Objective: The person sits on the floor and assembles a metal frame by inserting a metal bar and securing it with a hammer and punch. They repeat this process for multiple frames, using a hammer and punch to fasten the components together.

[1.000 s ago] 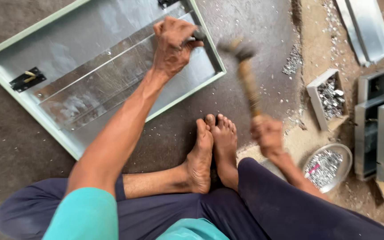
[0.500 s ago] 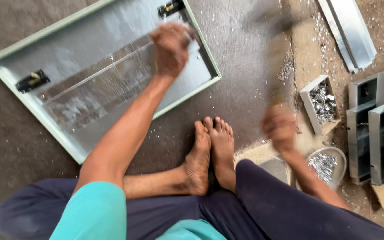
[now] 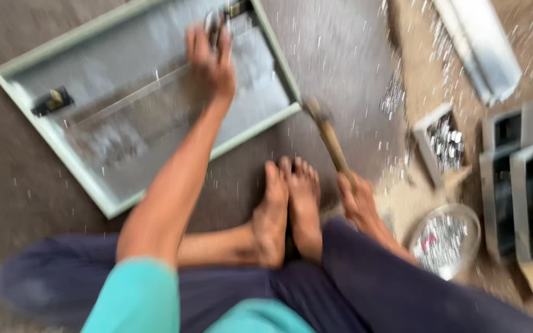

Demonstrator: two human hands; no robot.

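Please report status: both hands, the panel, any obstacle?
Left hand on panel, pinching a small part, blurred. Right hand grips hammer, head at panel edge. Feet near the hammer.

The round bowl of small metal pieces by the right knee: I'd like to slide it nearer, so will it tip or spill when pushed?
The round bowl looks wide and shallow, so it would probably slide rather than tip. It seems well filled with loose metal pieces, so likely heavy for its size. The gritty, littered floor may make it drag and jolt a few pieces out.
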